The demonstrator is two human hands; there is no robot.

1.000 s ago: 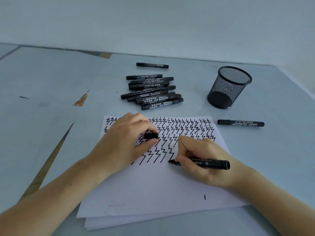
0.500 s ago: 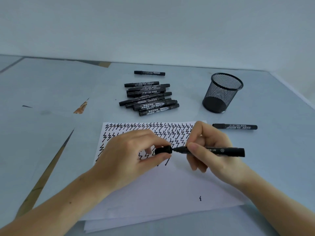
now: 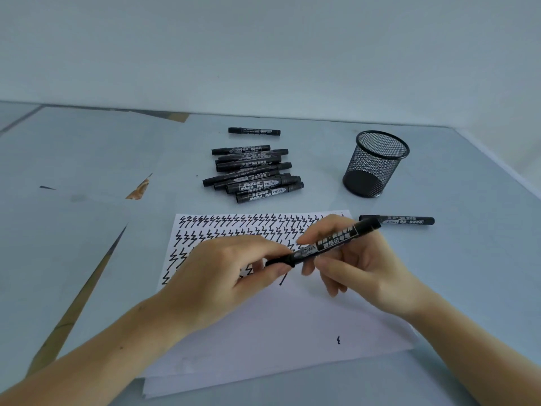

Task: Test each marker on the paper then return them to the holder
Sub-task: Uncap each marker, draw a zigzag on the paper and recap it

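A black marker (image 3: 325, 243) is held over the white paper (image 3: 263, 323), tilted with its far end up to the right. My right hand (image 3: 360, 265) grips its barrel. My left hand (image 3: 231, 273) pinches the cap end at the marker's lower left. The paper carries rows of black zigzag marks. A pile of several black markers (image 3: 251, 175) lies beyond the paper. The black mesh holder (image 3: 376, 164) stands upright at the back right, with no marker visible inside.
One lone marker (image 3: 254, 131) lies behind the pile, another (image 3: 404, 220) lies right of the paper near the holder. More sheets are stacked under the paper. The table's right edge (image 3: 503, 168) runs diagonally past the holder.
My right hand lifted the marker off the paper, and my left hand brought the cap onto its tip. The marker now tilts up to the right with the cap on.
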